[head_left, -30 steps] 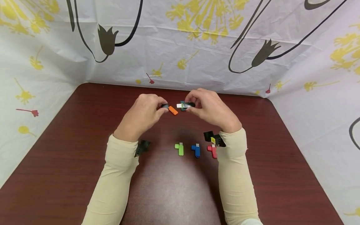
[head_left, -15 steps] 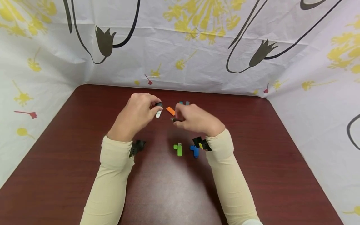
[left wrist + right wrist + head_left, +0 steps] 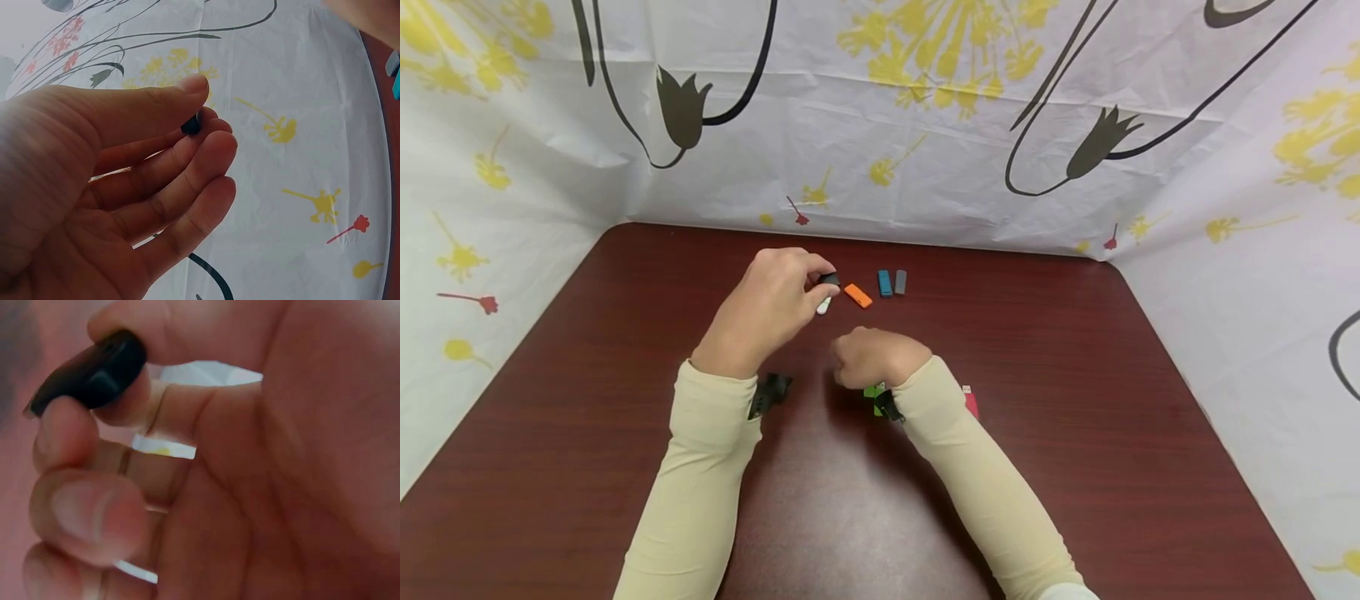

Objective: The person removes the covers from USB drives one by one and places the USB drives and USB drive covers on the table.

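The left hand (image 3: 767, 304) has its fingers grasping a small black, dark-sided cap-like piece (image 3: 828, 279) toward the far side of the dark red-brown wooden worktop (image 3: 1112, 417), over a slim white stick (image 3: 823, 306) partly hidden by the thumb; whether the two touch I cannot tell. The right hand (image 3: 880, 357), nearer and to the right, has its fingers pinching a glossy black stick with a rounded end (image 3: 90, 375), seen in the right wrist view; its other end is not clear. Both held pieces look like hard plastic, so they should be light and stiff, hardly fragile in the body, but the smooth, curved faces could slip or twist under a loose pinch. The best hold is probably across the broad sides with thumb and index finger, leaving the ends free and keeping clear of any metal plug, like that on the red flash drive (image 3: 972, 405), since a sideways knock there might bend it.
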